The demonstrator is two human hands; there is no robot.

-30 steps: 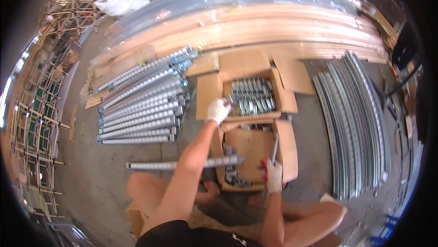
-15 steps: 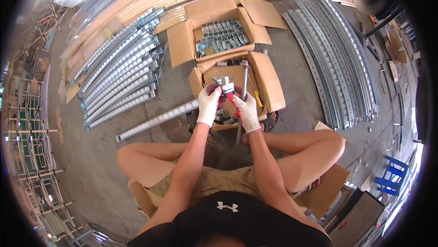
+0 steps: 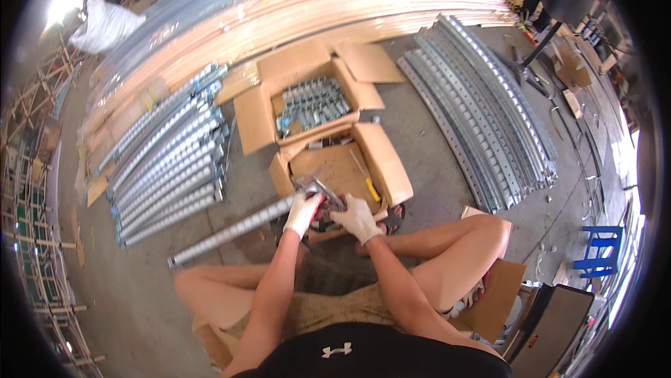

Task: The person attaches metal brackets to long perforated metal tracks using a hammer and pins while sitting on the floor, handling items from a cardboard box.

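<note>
A roller track [image 3: 234,233], a metal rail lined with white rollers, runs from the floor at the left up to the near box. Closed around its upper end is my left hand [image 3: 303,214], in a white glove with red on the fingers. My right hand [image 3: 356,219], gloved alike, grips a grey metal hammer [image 3: 330,193] whose head is by the track's end. Whether a bracket sits under my left fingers is hidden. Beneath both hands is an open cardboard box [image 3: 391,175] with a yellow-handled tool [image 3: 372,189] inside.
Behind stands a second open box [image 3: 250,123] full of metal brackets [image 3: 314,102]. Roller tracks [image 3: 168,175] are stacked at the left, metal rails [image 3: 482,112] at the right. Long wrapped lengths [image 3: 279,11] lie across the back. A blue stool [image 3: 600,252] is far right.
The small metal bracket held up between both hands is no longer seen there. My left hand has come down onto the track's end, and my right hand has taken the hammer from the box.
</note>
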